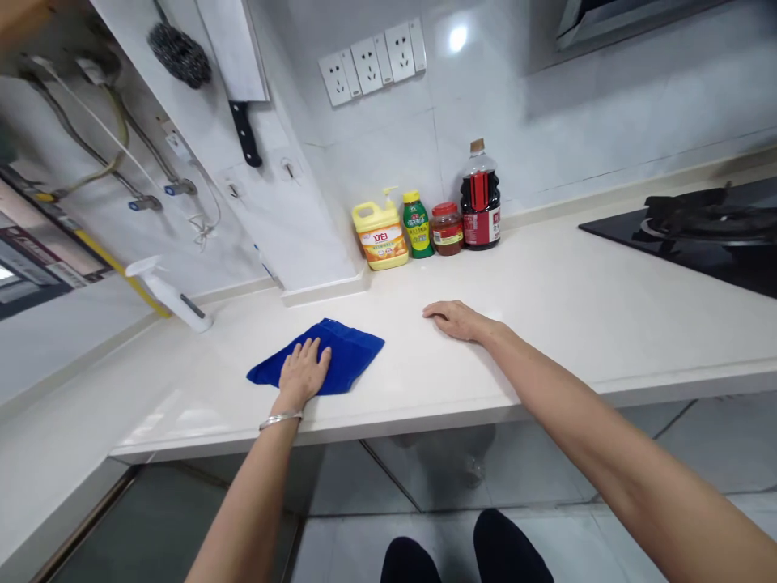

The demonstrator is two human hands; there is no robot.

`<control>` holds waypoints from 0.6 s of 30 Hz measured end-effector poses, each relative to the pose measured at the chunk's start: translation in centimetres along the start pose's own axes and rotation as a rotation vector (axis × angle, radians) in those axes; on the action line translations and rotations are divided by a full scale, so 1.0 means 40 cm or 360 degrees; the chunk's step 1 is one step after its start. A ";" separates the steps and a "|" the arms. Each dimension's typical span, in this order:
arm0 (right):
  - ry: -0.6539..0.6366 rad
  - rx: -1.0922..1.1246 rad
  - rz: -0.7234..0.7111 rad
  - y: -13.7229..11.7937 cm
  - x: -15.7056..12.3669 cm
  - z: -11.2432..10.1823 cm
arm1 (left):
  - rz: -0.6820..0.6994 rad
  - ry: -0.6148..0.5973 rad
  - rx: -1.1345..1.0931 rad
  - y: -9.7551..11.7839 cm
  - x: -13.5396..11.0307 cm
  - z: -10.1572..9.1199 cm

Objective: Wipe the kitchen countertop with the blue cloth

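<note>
A blue cloth (pixel 352 356) lies spread on the white countertop (pixel 546 324). Flat on top of it rests my left hand (pixel 304 371), fingers stretched out and slightly spread, with a silver bangle (pixel 280 419) at the wrist. My right hand (pixel 458 319) is on or just over the counter to the right of the cloth, apart from it. Its fingers are loosely bent and extended to the left, and I see nothing in them.
Along the wall stand a yellow detergent jug (pixel 381 236), a green bottle (pixel 418 228), a red-lidded jar (pixel 447 230) and a dark sauce bottle (pixel 481 202). A white spray bottle (pixel 173 295) is at left, a black gas stove (pixel 710 231) at right. A cleaver (pixel 243 89) hangs on the pillar.
</note>
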State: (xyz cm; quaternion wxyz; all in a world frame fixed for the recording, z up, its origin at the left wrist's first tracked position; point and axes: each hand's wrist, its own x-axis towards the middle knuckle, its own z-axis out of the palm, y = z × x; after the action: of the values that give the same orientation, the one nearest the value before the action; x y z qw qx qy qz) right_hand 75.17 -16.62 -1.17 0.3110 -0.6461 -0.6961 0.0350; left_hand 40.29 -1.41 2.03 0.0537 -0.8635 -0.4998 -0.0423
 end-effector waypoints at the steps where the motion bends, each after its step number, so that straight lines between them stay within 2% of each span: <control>1: 0.0017 0.0010 0.0009 0.000 0.001 0.002 | -0.0041 -0.0015 0.0002 0.007 -0.024 -0.003; 6: 0.0047 0.0027 0.0038 -0.022 0.000 0.003 | -0.0111 -0.0081 -0.0012 0.047 -0.148 -0.026; 10: 0.0019 -0.0026 0.0132 -0.057 -0.006 0.003 | -0.0122 -0.0170 -0.0003 0.074 -0.206 -0.046; 14: 0.0027 -0.0042 0.0139 -0.082 -0.011 0.011 | -0.0129 -0.0245 0.0037 0.090 -0.215 -0.065; 18: 0.0017 -0.0046 0.0125 -0.081 -0.010 0.015 | -0.0049 -0.0255 0.0061 0.093 -0.188 -0.070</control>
State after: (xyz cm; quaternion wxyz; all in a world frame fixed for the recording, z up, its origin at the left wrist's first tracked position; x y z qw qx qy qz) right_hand 72.04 -17.31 -0.34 0.3039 -0.6775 -0.6689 0.0337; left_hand 39.71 -10.08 3.67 0.0293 -0.8550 -0.5165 0.0356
